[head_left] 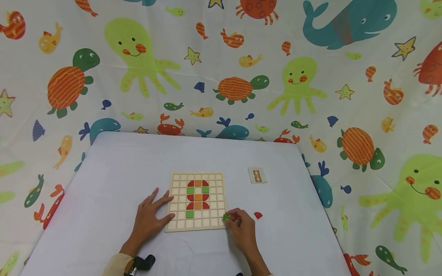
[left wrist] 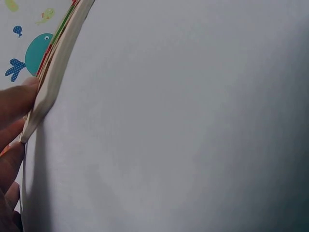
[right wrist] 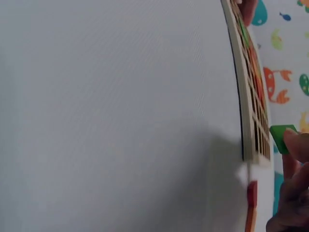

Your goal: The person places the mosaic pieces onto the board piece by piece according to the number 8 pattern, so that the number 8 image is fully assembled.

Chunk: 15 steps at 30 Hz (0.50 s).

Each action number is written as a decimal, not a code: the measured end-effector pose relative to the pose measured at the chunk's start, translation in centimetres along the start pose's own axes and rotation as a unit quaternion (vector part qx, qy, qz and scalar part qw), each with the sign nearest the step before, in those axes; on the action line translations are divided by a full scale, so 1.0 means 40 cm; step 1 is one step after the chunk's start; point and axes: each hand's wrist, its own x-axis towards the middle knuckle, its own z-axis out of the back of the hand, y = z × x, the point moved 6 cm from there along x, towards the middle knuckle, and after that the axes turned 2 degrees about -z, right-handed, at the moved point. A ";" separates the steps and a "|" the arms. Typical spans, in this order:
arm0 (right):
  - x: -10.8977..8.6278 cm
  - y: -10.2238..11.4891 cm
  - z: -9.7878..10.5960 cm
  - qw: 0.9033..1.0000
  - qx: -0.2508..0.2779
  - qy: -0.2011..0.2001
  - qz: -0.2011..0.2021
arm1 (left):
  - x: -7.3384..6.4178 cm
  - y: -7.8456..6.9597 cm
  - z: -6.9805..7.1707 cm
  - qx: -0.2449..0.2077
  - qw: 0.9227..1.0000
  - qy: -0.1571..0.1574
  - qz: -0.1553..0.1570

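Note:
A pale wooden grid board (head_left: 211,222) lies on the white table, with red, orange and green tiles set in its middle columns. My left hand (head_left: 146,216) rests at the board's left edge, fingers and thumb spread and touching the rim. Between thumb and fingers, my right hand (head_left: 243,229) pinches a green square tile (head_left: 226,217) by the lower right edge of the board. In the right wrist view that green tile (right wrist: 280,138) shows beside the board's corner. The lowest tile on the grid is a green square (head_left: 190,214), left of the middle.
A loose red quarter-round tile (head_left: 258,215) lies right of my right hand. Farther back on the right is a small pattern card (head_left: 251,177) showing a coloured figure on a grid. A cloth printed with sea animals (head_left: 214,53) hangs behind the white table (head_left: 121,165).

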 end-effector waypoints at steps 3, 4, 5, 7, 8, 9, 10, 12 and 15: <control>0.010 0.023 -0.040 0.999 0.002 0.033 0.007 | -0.001 -0.004 0.002 -0.003 1.000 0.003 0.002; 0.013 0.031 -0.053 0.999 0.000 0.042 0.011 | 0.000 -0.005 0.003 -0.003 1.000 0.003 0.002; 0.016 0.039 -0.065 0.999 -0.002 0.048 0.013 | -0.001 -0.006 0.003 -0.004 1.000 0.004 0.003; 0.023 0.050 -0.087 0.998 -0.011 0.055 0.014 | -0.001 -0.008 0.003 -0.004 1.000 0.008 0.004; 0.026 0.054 -0.098 0.998 -0.017 0.057 0.014 | -0.001 -0.008 0.002 -0.004 1.000 0.009 0.005; 0.029 0.058 -0.107 0.998 -0.023 0.058 0.013 | -0.002 -0.008 0.001 -0.004 1.000 0.011 0.006; 0.031 0.062 -0.114 0.998 -0.031 0.056 0.017 | -0.002 -0.007 0.000 -0.003 1.000 0.012 0.008; 0.036 0.073 -0.126 0.997 -0.049 0.050 0.024 | -0.002 -0.005 -0.001 -0.002 1.000 0.014 0.010; 0.041 0.089 -0.138 0.995 -0.081 0.039 0.043 | 0.000 -0.002 -0.001 -0.001 1.000 0.014 0.011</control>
